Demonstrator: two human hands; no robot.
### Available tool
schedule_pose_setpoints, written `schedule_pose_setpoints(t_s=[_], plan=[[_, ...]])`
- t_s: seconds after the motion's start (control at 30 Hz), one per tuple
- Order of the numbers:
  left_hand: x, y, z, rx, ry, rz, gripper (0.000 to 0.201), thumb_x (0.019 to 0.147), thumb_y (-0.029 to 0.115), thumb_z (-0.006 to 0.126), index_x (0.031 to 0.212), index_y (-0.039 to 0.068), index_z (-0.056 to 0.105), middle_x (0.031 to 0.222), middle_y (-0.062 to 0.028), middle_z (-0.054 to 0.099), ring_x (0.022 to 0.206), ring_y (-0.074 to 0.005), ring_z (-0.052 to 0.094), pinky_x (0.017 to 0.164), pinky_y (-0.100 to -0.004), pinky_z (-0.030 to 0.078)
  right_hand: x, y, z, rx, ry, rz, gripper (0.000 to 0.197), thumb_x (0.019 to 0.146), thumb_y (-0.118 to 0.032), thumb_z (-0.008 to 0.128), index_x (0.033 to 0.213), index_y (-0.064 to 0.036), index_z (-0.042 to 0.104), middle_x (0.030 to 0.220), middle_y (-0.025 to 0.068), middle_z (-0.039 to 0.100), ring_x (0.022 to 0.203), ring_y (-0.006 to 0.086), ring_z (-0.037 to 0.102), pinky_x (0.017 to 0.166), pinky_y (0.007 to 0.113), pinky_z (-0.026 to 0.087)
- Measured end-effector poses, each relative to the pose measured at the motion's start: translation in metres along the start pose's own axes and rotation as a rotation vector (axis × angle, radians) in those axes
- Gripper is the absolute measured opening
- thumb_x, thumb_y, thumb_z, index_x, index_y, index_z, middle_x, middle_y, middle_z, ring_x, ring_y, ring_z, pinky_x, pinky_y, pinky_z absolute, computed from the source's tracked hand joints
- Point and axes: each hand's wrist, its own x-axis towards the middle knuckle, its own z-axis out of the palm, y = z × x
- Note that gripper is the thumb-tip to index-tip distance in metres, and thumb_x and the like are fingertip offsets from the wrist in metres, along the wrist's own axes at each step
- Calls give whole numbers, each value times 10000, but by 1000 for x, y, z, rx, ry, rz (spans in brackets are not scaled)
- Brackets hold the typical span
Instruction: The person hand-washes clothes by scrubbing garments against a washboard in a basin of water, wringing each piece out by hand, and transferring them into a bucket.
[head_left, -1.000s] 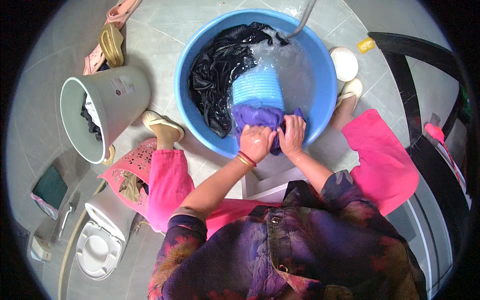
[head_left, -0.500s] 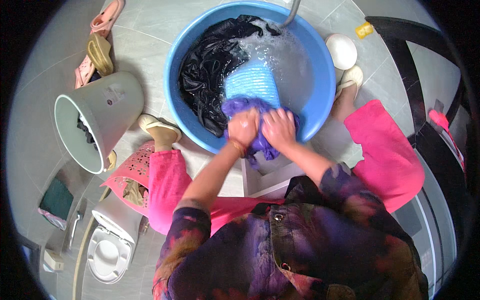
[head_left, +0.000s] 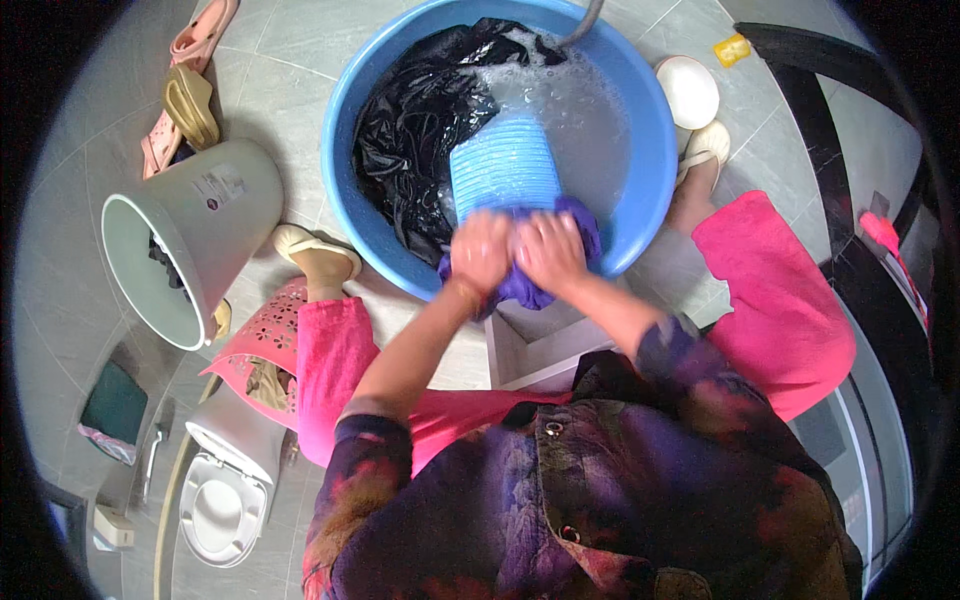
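Observation:
Both my hands press a wet purple cloth (head_left: 574,218) against the lower end of a ribbed light-blue washboard (head_left: 505,165). My left hand (head_left: 482,250) is closed on the cloth's left part. Close beside it, my right hand (head_left: 548,248) has its fingers curled over the cloth as well. The washboard leans inside a large blue basin (head_left: 345,190) of cloudy, sudsy water. Soaked black clothing (head_left: 415,130) fills the basin's left side. Much of the purple cloth is hidden beneath my hands.
A grey hose (head_left: 585,25) hangs over the basin's far rim. On the right are a white bowl (head_left: 688,92) and a yellow bar (head_left: 732,50). To the left lie a tipped pale-green bin (head_left: 225,190) and a pink perforated basket (head_left: 265,345). A grey low stool or frame (head_left: 540,350) stands before me.
My hands have come closer together on the purple cloth, and its bunched upper part is now flatter. The cloth's hanging lower end has shifted up slightly. The view has shifted slightly.

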Motion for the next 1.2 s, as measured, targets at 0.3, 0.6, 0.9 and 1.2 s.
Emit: schedule_pose_setpoints(t_s=[0.3, 0.6, 0.9, 1.2], plan=[[8, 4, 1, -46, 9, 24, 232, 813, 254, 501, 977, 93, 535, 839, -129, 539, 788, -321, 539, 668, -417, 455, -10, 21, 6, 27, -103, 37, 368, 825, -322, 493, 1124, -112, 532, 947, 87, 547, 906, 246, 520, 753, 438, 361], [48, -11, 18, -59, 187, -175, 173, 819, 230, 509, 798, 61, 537, 753, -127, 551, 735, -309, 544, 650, -421, 441, 49, 37, 28, -14, 29, 14, 167, 791, -247, 532, 888, -116, 570, 849, 93, 552, 782, 258, 557, 681, 398, 401], [117, -22, 10, 61, 223, 21, 150, 807, 206, 529, 747, 70, 513, 718, -122, 543, 654, -308, 541, 582, -408, 446, 70, 59, 10, 182, 215, 182, 229, 811, -277, 562, 967, -110, 578, 846, 107, 564, 779, 292, 565, 703, 381, 453], [115, 38, 9, 72, -124, -263, 723, 729, 496, 614, 1348, 296, 299, 1418, -148, 218, 1249, -452, 238, 926, -605, 293, 17, 98, 0, 25, 229, 548, 599, 749, -347, 645, 1245, -118, 398, 985, 157, 457, 919, 353, 516, 735, 435, 445]])
